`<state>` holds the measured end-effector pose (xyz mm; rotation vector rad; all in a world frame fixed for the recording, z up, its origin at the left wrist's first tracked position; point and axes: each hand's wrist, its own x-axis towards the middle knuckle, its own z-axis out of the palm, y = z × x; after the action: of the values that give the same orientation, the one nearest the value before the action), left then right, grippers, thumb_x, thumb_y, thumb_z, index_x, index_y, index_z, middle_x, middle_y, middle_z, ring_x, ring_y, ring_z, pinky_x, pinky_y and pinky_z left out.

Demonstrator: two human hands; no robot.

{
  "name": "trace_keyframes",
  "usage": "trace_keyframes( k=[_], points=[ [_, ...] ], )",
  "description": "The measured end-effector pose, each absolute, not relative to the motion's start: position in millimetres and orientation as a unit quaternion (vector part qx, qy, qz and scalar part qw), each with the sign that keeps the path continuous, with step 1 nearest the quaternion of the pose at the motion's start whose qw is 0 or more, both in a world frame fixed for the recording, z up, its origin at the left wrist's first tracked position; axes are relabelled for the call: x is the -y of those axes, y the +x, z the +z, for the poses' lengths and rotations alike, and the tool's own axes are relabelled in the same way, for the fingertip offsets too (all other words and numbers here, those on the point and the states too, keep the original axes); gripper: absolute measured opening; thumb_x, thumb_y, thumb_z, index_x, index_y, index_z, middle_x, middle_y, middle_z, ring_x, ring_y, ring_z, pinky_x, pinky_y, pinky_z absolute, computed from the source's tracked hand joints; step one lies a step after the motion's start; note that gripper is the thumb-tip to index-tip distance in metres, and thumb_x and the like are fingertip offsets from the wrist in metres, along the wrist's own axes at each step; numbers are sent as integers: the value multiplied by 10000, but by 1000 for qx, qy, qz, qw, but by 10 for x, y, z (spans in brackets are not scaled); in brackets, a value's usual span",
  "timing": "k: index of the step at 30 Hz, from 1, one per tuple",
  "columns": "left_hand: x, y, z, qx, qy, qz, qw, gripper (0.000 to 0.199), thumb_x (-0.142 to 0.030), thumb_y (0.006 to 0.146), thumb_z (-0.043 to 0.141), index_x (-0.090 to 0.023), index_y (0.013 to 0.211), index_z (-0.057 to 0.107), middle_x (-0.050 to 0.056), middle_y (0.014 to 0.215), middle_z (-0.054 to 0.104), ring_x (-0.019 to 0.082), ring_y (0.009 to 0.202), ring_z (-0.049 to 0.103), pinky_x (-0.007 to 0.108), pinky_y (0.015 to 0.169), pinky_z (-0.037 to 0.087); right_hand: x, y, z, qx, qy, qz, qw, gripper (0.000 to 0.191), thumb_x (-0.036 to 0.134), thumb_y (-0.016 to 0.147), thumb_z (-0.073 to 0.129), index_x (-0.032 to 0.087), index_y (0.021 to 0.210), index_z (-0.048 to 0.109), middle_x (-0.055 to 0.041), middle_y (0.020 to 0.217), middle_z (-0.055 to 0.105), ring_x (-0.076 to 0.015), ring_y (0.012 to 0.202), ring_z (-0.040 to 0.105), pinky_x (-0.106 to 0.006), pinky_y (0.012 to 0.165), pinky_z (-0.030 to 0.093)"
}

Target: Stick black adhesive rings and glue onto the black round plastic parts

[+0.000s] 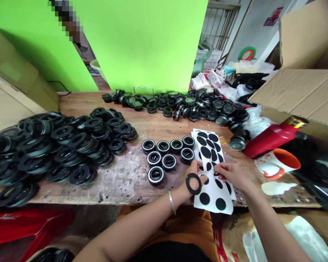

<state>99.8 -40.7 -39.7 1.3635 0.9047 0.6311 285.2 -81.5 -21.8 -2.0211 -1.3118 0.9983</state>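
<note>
My left hand [192, 179] is closed at the left edge of a white sheet of black round stickers [212, 203], with a flat black ring [193, 183] lying over its fingers. The fingers of my right hand [229, 174] are pinched at the upper right part of this sheet, over one black circle. More sticker sheets [209, 145] lie beneath and beyond it. Left of the sheets, several round black parts with pale rims [155, 175] sit on the table in loose rows. The sheet's lower end hangs over the table's front edge.
Stacked black rings [82, 145] cover the left of the wooden table [125, 189]. Small black parts [190, 105] line the back, before a green panel [142, 43]. At right are a red bottle [270, 140], a white mug [265, 165] and an open cardboard box [303, 91].
</note>
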Motion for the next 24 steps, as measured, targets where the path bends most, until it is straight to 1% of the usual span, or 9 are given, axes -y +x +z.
trace_keyframes(
  k=[2,4,6,10,12,15,19,22,24],
  points=[
    [457,948,-367,-403,667,303,548,471,-72,700,611,-202,1123,450,59,1041,544,214,979,525,374,908,451,810,2842,-194,485,-746,373,261,341,503,764,519,194,642,598,12,530,557,-124,469,495,-235,452,367],
    [513,924,-301,-405,751,325,407,459,-96,738,621,-207,1145,439,78,1117,500,234,1052,473,398,945,429,803,2832,-186,487,-751,365,256,332,486,766,522,193,628,593,15,512,545,-121,455,483,-233,441,348],
    [555,929,-235,-384,817,316,292,380,-136,780,631,-203,1118,470,84,1140,489,245,1078,444,403,951,424,791,2830,-197,490,-759,350,249,306,450,772,526,195,613,583,19,490,533,-123,447,480,-232,439,333],
    [569,988,-237,-282,916,229,168,191,-195,870,580,-173,1053,530,85,1107,530,238,1086,459,374,945,420,755,2845,-266,497,-774,316,232,234,370,764,553,204,602,576,10,504,563,-136,479,518,-232,457,341],
    [556,1015,-308,-268,938,180,127,203,-253,881,588,-154,1052,543,95,1096,546,250,1085,469,385,949,411,741,2850,-312,496,-783,301,222,209,342,760,560,208,599,569,5,516,584,-142,492,539,-231,464,354],
    [537,1031,-415,-272,947,138,97,359,-347,886,591,-144,1173,517,99,1128,556,257,1079,473,398,960,387,736,2849,-365,490,-799,279,210,183,313,780,531,215,628,556,4,510,595,-147,472,557,-236,473,374],
    [537,1017,-453,-252,955,130,81,441,-366,920,529,-117,1278,467,115,1175,553,262,1099,457,400,954,365,783,2917,-328,481,-825,215,202,178,281,805,476,229,646,536,-12,500,583,-172,471,564,-271,506,391],
    [550,1011,-441,-247,957,128,79,422,-363,930,506,-110,1268,480,121,1165,562,271,1080,461,407,927,367,898,3073,-188,458,-856,115,209,173,255,794,447,227,643,526,-82,607,610,-232,622,604,-322,580,401],
    [552,1018,-429,-244,957,128,85,404,-355,930,508,-120,1258,491,124,1161,565,274,1083,461,407,924,367,1011,3172,-60,444,-862,9,244,157,256,794,436,207,705,555,-116,695,629,-270,733,618,-352,640,422]
  ],
)
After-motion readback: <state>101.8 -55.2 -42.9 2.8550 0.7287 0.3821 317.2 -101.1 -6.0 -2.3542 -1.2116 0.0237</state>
